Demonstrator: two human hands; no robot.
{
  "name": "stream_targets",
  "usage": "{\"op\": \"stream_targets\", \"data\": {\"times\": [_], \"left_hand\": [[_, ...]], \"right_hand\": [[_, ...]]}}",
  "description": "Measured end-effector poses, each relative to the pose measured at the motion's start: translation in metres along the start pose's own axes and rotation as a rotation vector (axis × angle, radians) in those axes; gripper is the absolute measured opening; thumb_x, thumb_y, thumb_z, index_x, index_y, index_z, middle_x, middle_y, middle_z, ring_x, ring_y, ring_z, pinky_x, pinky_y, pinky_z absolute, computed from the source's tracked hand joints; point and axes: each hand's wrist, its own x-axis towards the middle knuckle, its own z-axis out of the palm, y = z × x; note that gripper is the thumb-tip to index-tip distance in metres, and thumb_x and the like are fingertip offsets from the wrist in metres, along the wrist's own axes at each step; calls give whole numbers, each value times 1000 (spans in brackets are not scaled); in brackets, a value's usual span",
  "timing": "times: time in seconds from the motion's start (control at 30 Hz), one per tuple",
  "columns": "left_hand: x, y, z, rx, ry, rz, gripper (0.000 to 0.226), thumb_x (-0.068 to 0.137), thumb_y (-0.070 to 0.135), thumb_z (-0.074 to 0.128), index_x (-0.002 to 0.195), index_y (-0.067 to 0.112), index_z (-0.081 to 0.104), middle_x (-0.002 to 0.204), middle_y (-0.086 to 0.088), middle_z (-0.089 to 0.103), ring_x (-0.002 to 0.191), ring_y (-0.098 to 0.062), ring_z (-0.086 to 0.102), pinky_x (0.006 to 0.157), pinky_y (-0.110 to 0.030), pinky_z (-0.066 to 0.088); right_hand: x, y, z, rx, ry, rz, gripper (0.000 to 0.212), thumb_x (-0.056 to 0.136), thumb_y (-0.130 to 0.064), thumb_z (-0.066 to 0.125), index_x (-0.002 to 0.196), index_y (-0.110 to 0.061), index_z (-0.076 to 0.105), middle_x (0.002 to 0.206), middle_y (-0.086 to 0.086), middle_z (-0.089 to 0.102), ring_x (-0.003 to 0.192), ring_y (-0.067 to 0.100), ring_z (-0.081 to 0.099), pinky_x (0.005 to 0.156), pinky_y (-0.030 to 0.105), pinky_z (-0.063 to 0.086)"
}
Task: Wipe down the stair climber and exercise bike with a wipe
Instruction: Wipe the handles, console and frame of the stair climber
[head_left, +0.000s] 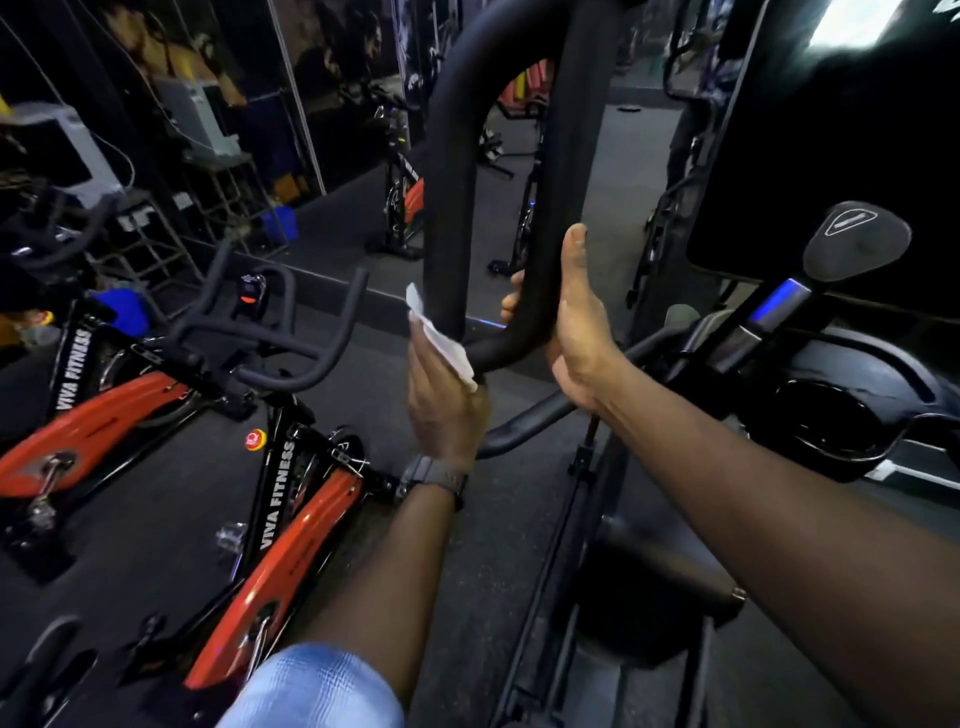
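- The stair climber's handlebar loop (452, 171) runs upright, its bend lowest, just ahead of both hands.
- Left hand (444, 400) presses the wipe (447, 345) against the loop's left bend.
- Right hand (574, 332) grips its right upright, fingers wrapped behind.

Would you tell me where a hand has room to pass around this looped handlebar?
Free: inside the looped handlebar above the left hand with the wipe. Crowded: the bottom bend, gripped by the right hand, and leftward by the exercise bike.
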Motion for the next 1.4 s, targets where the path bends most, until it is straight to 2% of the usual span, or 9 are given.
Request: {"op": "stream_targets", "data": {"times": [0.1, 0.27, 0.4, 0.57, 0.7, 0.97, 1.17, 1.23, 1.4], "left_hand": [[12, 1, -9, -13, -133, -330, 57, 75, 20, 70, 125, 26, 43, 111, -9, 67, 102, -35, 63, 76, -37, 51], [-17, -26, 1, -199, -186, -587, 39, 68, 40, 65, 106, 32, 60, 94, 9, 73, 89, -16, 68, 79, -37, 56], [-53, -36, 12, -679, -188, -805, 45, 74, -3, 64, 97, 35, 71, 115, 5, 72, 107, -4, 66, 90, -28, 47], [-29, -30, 19, -651, 11, -736, 44, 67, 2, 76, 99, 32, 69, 91, -3, 74, 86, -8, 68, 84, -29, 51], [-16, -31, 19, -443, 4, -651, 40, 68, 21, 79, 94, 44, 60, 87, 21, 69, 85, -2, 67, 77, -23, 52], [-64, -33, 31, -650, 43, -874, 45, 66, -11, 74, 87, 28, 66, 84, 11, 71, 82, 1, 68, 83, -27, 49], [-22, -15, 22, -377, 176, -671, 39, 75, 20, 80, 98, 39, 55, 96, 13, 67, 87, -10, 66, 77, -25, 49], [-29, -26, 21, -242, 125, -519, 37, 82, 20, 74, 114, 21, 56, 105, 7, 62, 97, -17, 62, 77, -18, 39], [-84, -71, 34, 153, -4, 26, 76, 94, 9, 57, 150, -9, 9, 154, -34, 20, 144, -44, 26, 121, -35, 20]], "right_hand": [[-1, 2, 7, 36, 34, 14, 68, 92, -75, 37, 82, -14, 66, 71, 2, 66, 73, 18, 64, 99, 47, 54], [0, 8, 8, 57, 54, 6, 66, 93, -74, 36, 82, -15, 64, 68, 0, 64, 71, 16, 61, 100, 49, 52], [0, 10, 9, 61, 62, -18, 63, 95, -70, 35, 82, -16, 65, 67, 0, 64, 69, 16, 61, 103, 51, 50], [-2, 8, 8, 48, 70, -17, 63, 97, -67, 35, 84, -13, 65, 67, 1, 63, 70, 18, 60, 103, 52, 50], [-3, 9, 5, 34, 43, -20, 62, 98, -66, 36, 86, -13, 66, 71, 3, 64, 73, 18, 62, 104, 52, 49], [-3, 14, 5, 40, 38, -26, 61, 99, -64, 36, 88, -13, 67, 72, 1, 66, 73, 16, 63, 106, 54, 47], [-3, 14, 3, 42, 24, -33, 59, 100, -62, 35, 88, -14, 68, 74, 1, 66, 75, 16, 64, 106, 54, 47], [-3, 16, 2, 40, 23, -34, 60, 101, -61, 34, 88, -13, 67, 74, 2, 66, 76, 17, 65, 106, 54, 48], [-4, 19, 3, 81, 22, -40, 59, 102, -59, 34, 90, -12, 67, 73, 3, 64, 75, 17, 63, 106, 53, 48]]}}
